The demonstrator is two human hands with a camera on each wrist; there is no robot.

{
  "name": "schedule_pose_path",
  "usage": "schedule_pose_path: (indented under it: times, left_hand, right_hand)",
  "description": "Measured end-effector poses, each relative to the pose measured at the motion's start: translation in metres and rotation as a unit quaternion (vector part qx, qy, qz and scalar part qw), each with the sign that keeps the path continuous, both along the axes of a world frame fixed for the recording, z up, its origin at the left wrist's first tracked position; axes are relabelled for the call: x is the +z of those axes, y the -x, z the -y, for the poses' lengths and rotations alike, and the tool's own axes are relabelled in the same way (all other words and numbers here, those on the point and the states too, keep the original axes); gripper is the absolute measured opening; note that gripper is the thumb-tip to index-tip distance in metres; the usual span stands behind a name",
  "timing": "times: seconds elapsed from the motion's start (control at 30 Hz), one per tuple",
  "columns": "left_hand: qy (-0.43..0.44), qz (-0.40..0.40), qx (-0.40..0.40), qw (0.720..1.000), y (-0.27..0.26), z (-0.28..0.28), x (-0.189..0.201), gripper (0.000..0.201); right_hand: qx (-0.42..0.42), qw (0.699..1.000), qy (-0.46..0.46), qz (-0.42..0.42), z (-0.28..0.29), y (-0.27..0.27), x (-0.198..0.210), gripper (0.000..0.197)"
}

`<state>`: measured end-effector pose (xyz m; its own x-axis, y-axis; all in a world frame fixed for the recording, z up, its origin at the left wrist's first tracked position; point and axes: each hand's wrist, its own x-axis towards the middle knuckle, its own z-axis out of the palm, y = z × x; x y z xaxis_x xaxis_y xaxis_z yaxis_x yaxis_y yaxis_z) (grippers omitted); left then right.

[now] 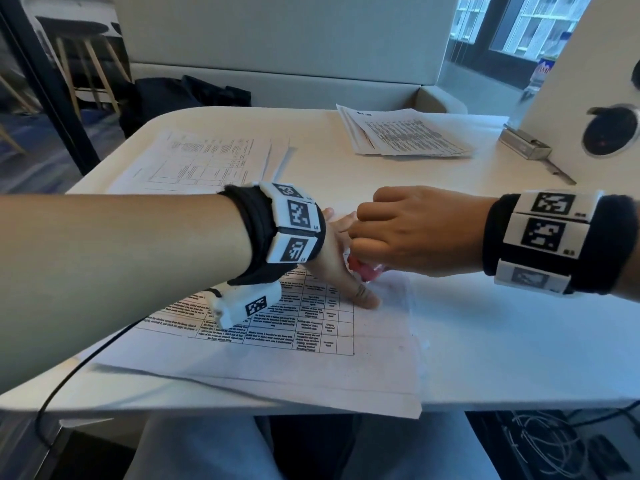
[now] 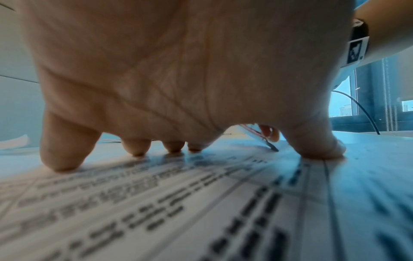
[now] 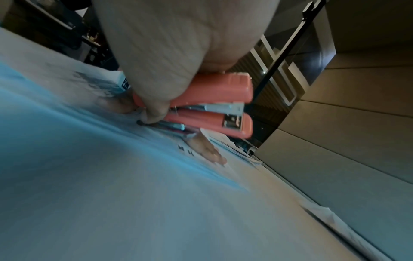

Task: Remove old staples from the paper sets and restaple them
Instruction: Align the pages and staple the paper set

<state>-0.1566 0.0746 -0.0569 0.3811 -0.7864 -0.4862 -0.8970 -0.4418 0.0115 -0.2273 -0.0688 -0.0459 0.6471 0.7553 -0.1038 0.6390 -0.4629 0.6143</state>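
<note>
The left hand (image 1: 341, 261) lies spread, fingertips (image 2: 59, 164) pressing the paper set (image 1: 284, 344) flat on the bench (image 1: 519, 334). The right hand (image 1: 412, 230) is curled round a pink stapler (image 3: 214, 104), its rear metal tip touching the sheet between the left thumb and forefinger.

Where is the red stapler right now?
In the head view, the red stapler is gripped in the right hand at centre table, its tail end down on the paper set beside the left hand.

right hand (image 3: 161, 58) wrapped round coral stapler (image 3: 214, 98), metal tail tip down touching paper set (image 3: 111, 176). other hand's fingertips (image 3: 210, 150) flat on sheet just past it. more papers (image 3: 241, 151) stacked further off, pretty blurry
</note>
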Motion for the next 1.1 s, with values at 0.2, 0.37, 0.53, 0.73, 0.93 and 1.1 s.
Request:
schedule_pose_path:
  times: [0.2, 0.37, 0.53, 0.73, 0.93, 1.1]
  left_hand:
    - [-0.024, -0.001, 0.018, 1.000, 0.004, 0.001, 0.001, 0.086]
    - [-0.012, -0.005, 0.042, 0.999, -0.004, 0.001, -0.003, 0.109]
    - [-0.015, 0.002, 0.054, 0.998, -0.014, 0.005, -0.013, 0.126]
    - [-0.013, 0.000, 0.057, 0.998, -0.017, 0.005, -0.014, 0.127]
    - [-0.014, -0.005, 0.062, 0.998, -0.018, 0.006, -0.016, 0.129]
    - [-0.012, -0.005, 0.062, 0.998, -0.019, 0.005, -0.015, 0.129]
  right_hand:
    - [-0.307, 0.915, -0.161, -0.206, -0.007, -0.004, -0.003, 0.028]
    - [-0.422, 0.839, -0.222, -0.261, -0.010, -0.007, -0.002, 0.026]
    - [-0.491, 0.789, -0.249, -0.273, -0.013, -0.007, 0.002, 0.028]
    - [-0.540, 0.722, -0.299, -0.312, -0.013, -0.007, 0.007, 0.024]
    - [-0.566, 0.676, -0.328, -0.340, -0.008, -0.010, 0.009, 0.027]
    - [-0.569, 0.679, -0.317, -0.339, -0.007, -0.010, 0.010, 0.031]
